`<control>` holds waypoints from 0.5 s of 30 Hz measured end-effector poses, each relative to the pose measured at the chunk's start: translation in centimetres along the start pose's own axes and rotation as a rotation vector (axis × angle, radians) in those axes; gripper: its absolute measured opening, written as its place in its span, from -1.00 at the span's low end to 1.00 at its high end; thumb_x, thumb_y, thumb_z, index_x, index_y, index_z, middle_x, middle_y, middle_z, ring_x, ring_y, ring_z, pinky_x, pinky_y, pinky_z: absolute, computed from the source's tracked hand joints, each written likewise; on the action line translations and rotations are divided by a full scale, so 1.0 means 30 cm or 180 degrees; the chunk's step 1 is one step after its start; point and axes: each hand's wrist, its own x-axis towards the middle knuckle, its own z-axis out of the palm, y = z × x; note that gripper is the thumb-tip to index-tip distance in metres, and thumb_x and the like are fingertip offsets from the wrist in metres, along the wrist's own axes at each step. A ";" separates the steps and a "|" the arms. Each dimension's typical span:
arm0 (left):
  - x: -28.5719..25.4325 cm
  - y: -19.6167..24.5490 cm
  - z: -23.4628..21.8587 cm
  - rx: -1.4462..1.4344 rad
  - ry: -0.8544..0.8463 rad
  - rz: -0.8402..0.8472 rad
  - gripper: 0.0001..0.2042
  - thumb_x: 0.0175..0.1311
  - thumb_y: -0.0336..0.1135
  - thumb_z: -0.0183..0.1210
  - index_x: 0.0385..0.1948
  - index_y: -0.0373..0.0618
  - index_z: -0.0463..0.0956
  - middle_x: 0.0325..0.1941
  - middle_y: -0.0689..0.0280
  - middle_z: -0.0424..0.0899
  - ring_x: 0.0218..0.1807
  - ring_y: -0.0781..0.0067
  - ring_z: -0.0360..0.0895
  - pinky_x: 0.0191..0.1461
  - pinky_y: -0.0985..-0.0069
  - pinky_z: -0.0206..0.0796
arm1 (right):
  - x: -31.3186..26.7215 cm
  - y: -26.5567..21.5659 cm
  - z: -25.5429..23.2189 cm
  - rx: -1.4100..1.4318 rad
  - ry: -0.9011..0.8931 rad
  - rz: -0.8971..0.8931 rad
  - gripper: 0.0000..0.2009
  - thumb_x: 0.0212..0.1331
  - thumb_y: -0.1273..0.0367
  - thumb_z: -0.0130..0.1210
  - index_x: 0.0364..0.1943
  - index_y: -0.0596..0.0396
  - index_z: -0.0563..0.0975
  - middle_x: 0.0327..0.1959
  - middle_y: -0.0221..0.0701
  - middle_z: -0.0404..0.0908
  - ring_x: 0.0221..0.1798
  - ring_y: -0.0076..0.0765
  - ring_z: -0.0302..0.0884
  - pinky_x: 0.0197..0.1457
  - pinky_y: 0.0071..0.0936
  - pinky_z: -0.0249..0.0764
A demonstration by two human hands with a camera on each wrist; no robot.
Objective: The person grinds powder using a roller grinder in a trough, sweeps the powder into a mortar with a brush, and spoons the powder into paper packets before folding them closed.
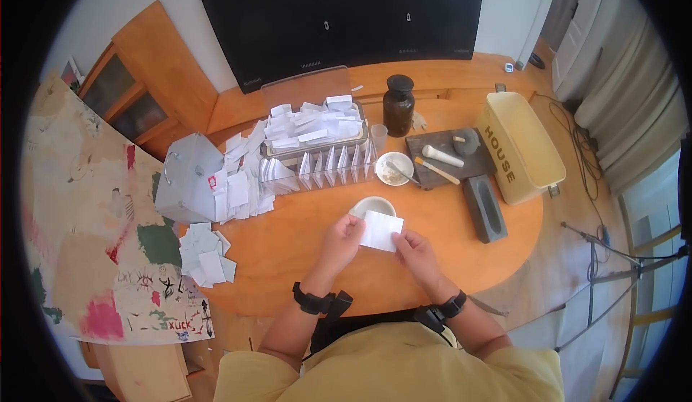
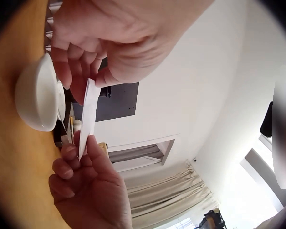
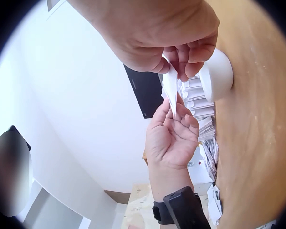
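A small folded white paper (image 1: 382, 230) is stretched between both hands in front of the body. My left hand (image 1: 343, 239) pinches its left edge between thumb and fingers, and my right hand (image 1: 418, 253) pinches the opposite edge. Seen edge-on in the left wrist view, the paper (image 2: 88, 114) looks thin, with layered folds. Just beyond it stands a white bowl (image 1: 373, 204), partly covered by the paper in the head view. In the right wrist view the bowl (image 3: 217, 75) rests on the wooden table, beside the right fingers.
Behind the bowl, a clear rack (image 1: 317, 175) holds a row of folded papers, below a heaped tray. Loose papers (image 1: 207, 256) lie at left near a grey box (image 1: 191, 175). Rightward are a small dish (image 1: 386, 177), dark slab (image 1: 432, 177), brown jar (image 1: 398, 110) and cream bin (image 1: 522, 146).
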 end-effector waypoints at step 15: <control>-0.024 -0.062 0.001 0.0422 -0.0123 0.0286 -0.79 0.28 -0.37 0.09 -0.12 -0.25 0.47 -0.25 0.25 0.65 -0.34 0.46 0.60 -0.27 0.54 0.44 | -0.015 0.044 -0.044 0.0022 0.0047 0.0127 -0.79 0.34 0.27 0.04 -0.40 0.06 0.54 -0.63 -0.59 0.45 -0.58 -0.71 0.31 -0.49 -0.73 0.22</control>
